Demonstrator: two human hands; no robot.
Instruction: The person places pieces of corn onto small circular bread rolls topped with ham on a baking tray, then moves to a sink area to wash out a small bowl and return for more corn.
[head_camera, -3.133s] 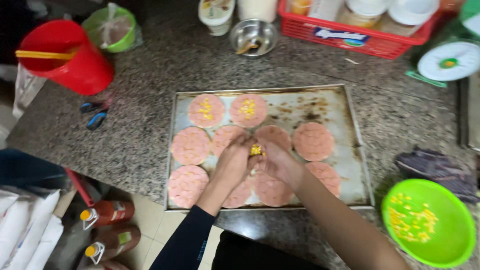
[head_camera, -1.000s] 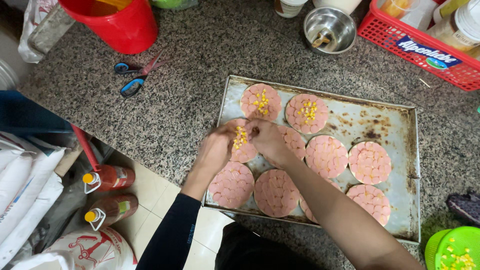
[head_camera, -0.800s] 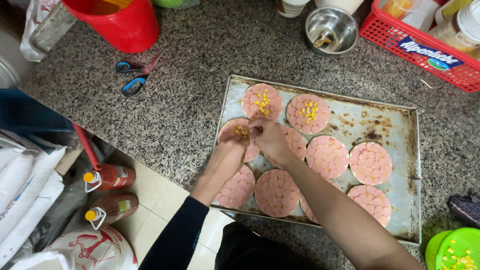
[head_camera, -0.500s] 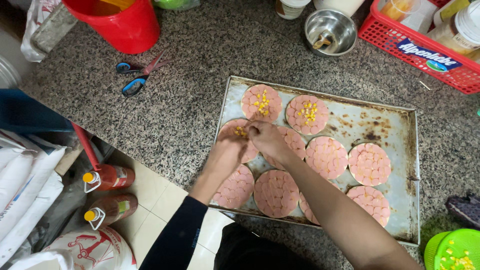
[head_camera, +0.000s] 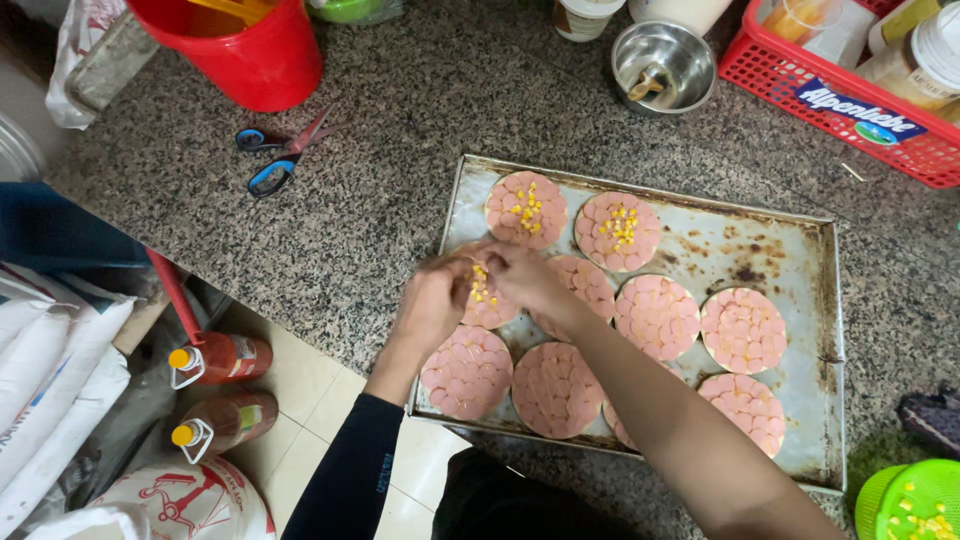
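A worn metal baking tray (head_camera: 790, 250) lies on the speckled granite counter, carrying several round bases covered with pink sausage slices. Two at the far left row (head_camera: 526, 208) (head_camera: 617, 229) are sprinkled with yellow corn. My left hand (head_camera: 433, 303) and my right hand (head_camera: 522, 279) meet over the base at the tray's left edge (head_camera: 487, 300), fingers pinched together, spreading corn kernels on it. The other bases (head_camera: 743, 328) show only sausage.
A green bowl of corn (head_camera: 915, 500) sits at the lower right. A red bucket (head_camera: 245, 50), scissors (head_camera: 280, 155), a steel bowl (head_camera: 662, 65) and a red basket (head_camera: 850, 95) line the back. Sauce bottles (head_camera: 215, 360) and sacks lie on the floor at the left.
Both hands stayed over the left base, shifting slightly; more corn lies on it now. Three seconds ago they worked a base further in and the camera has since swung left.
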